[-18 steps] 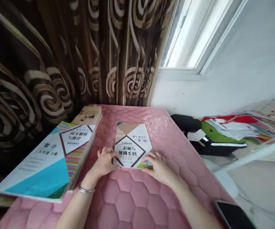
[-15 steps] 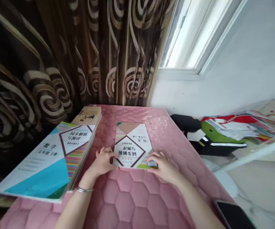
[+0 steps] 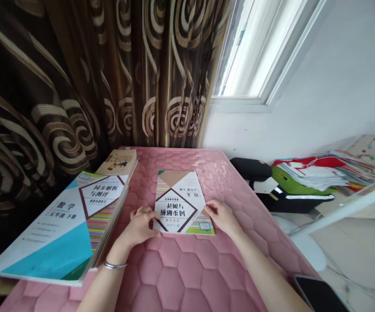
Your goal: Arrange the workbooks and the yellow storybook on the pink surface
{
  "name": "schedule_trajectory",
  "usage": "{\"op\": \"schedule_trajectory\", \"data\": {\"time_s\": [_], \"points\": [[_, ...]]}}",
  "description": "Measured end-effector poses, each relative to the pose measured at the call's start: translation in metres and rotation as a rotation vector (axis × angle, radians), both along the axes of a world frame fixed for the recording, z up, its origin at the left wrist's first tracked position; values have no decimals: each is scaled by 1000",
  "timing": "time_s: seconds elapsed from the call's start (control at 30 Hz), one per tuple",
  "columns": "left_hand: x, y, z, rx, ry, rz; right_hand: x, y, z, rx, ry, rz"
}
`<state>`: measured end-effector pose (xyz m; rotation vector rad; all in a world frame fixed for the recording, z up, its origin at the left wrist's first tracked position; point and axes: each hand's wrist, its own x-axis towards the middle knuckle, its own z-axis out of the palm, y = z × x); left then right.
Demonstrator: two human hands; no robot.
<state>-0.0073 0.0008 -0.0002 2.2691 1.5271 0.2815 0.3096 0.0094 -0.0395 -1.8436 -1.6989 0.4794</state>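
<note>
On the pink quilted table [image 3: 187, 277], near its middle, a thin workbook [image 3: 180, 203] lies flat and closed, its cover print upside down to the wearer. The left hand [image 3: 139, 226] rests at the book's near left corner, fingers curled loosely with the tips on or just under the edge; it grips nothing firmly that can be seen. The right hand [image 3: 222, 216] lies at the right edge, near the lower corner, fingers half open and touching the cover's side, again without a full grasp. A bracelet [image 3: 114, 265] circles the left wrist. To the left, well apart from the workbook, a stack [image 3: 67, 225] of larger books sits at the table's edge, with a smaller book [image 3: 119, 161] behind it by the curtain [image 3: 77, 73]. Off to the right, beyond the table, lie a black bag [image 3: 252, 169] and a heap of papers [image 3: 317, 175]; a phone [image 3: 319, 294] shows at the lower right. As a judgement, the work seems at an early or middle point: one book is set out square and steadied by both hands, not opened and not lifted, while the stack at the left lies untouched, so whatever handling of the books is in hand looks mostly left to do.
</note>
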Motion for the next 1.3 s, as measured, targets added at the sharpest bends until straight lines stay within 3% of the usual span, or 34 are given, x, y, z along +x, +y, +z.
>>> {"op": "schedule_trajectory", "data": {"time_s": [0.13, 0.27, 0.33, 0.43, 0.5, 0.57, 0.63, 0.7, 0.87, 1.03, 1.17, 1.3], "points": [[-1, 2, -4, 95, 3, 25, 1, 13, 4, -53, -34, -74], [-1, 6, -9, 342, 53, 151, -17, -4, 4, -67, -10, -123], [0, 9, -12, 446, 78, 261, -40, -23, 3, -130, 115, -72], [2, 12, -18, 453, 27, 373, -77, -47, 6, -380, 335, 75], [3, 13, -19, 408, -33, 392, -88, -49, 13, -369, 316, 186], [5, 12, -19, 339, -74, 406, -80, -39, 21, -149, 136, 170], [7, 9, -15, 231, -100, 420, -55, -20, 27, 136, -94, 36], [10, 5, -9, 123, -106, 426, -22, -2, 27, 273, -257, -68], [13, 4, -7, 12, -244, 428, 33, 13, 10, 83, -244, -151], [9, 26, -33, 48, -631, 319, 29, -4, -5, 16, -180, -161], [4, 42, -49, 266, -533, 327, 18, -13, -15, 89, -68, -167], [8, 36, -47, 362, -372, 298, 17, -15, -20, 111, -30, -180]]}}
